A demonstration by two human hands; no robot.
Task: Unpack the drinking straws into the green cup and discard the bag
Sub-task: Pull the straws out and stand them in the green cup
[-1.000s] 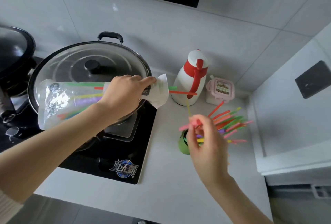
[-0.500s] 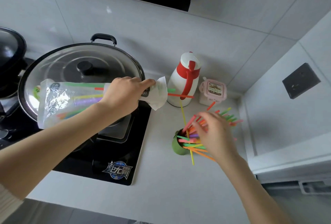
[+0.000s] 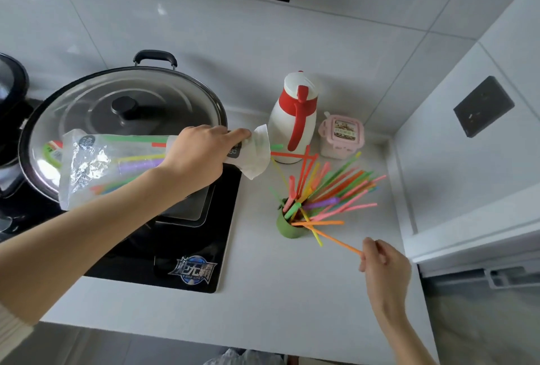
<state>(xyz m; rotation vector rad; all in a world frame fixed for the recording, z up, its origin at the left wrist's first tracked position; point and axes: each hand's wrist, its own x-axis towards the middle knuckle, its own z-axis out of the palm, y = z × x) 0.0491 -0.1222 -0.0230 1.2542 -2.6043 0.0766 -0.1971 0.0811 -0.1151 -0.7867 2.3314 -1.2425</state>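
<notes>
My left hand [image 3: 201,157] grips the clear plastic straw bag [image 3: 96,166] near its open end and holds it level above the wok lid. Several coloured straws remain inside, and a red one [image 3: 287,155] and a green one poke out of the mouth. The small green cup [image 3: 287,226] stands on the white counter, with several coloured straws [image 3: 336,189] fanned out to the right. Near the counter's front right, my right hand [image 3: 382,265] pinches the end of an orange straw [image 3: 336,238] whose other end is in the cup.
A large wok with a steel lid [image 3: 122,119] sits on the black hob [image 3: 175,250] at left. A white and red jug [image 3: 293,119] and a pink lidded box [image 3: 340,136] stand behind the cup. A white cabinet side [image 3: 467,174] walls the right.
My right hand has left the straw bundle over the cup and drawn back toward me, now pinching the orange straw's end. The bag hand has held still.
</notes>
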